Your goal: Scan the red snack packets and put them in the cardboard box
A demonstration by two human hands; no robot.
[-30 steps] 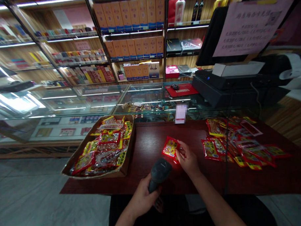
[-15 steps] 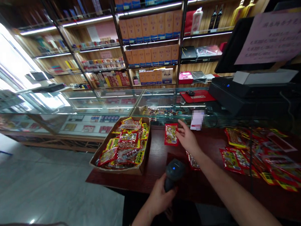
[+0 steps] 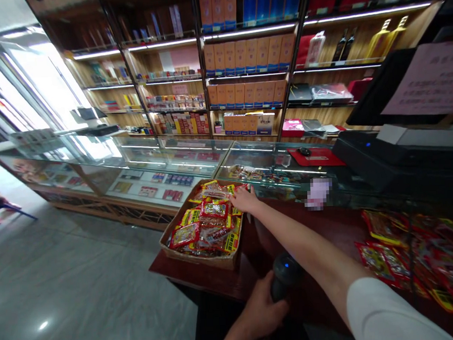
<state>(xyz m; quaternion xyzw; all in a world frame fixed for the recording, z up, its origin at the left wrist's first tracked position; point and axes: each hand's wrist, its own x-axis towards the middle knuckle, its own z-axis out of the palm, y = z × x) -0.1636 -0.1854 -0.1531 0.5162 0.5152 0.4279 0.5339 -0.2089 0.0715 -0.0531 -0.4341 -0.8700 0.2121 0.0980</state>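
My left hand (image 3: pixel 263 305) is wrapped round the handle of a dark barcode scanner (image 3: pixel 285 269), its blue light showing, low over the table's near edge. My right hand (image 3: pixel 244 199) is at the far right rim of a cardboard box (image 3: pixel 211 260), its arm stretched across the table. Its fingers are bent round a snack packet, of which only a red edge (image 3: pixel 242 186) shows beyond the hand. Inside the box lie several shiny snack packets (image 3: pixel 215 209) in red and yellow wrappers.
More snack packets (image 3: pixel 380 259) are heaped on the dark red table (image 3: pixel 310 226) at right. Behind it runs a glass display counter (image 3: pixel 166 159). A monitor (image 3: pixel 380 95), a red mat (image 3: pixel 315 158) and a blurred-out card (image 3: pixel 318 192) are at back right.
My right hand has moved left from the table to the box rim, and the snack packet it touched has left its spot. The view has shifted; my left hand still holds the barcode scanner.
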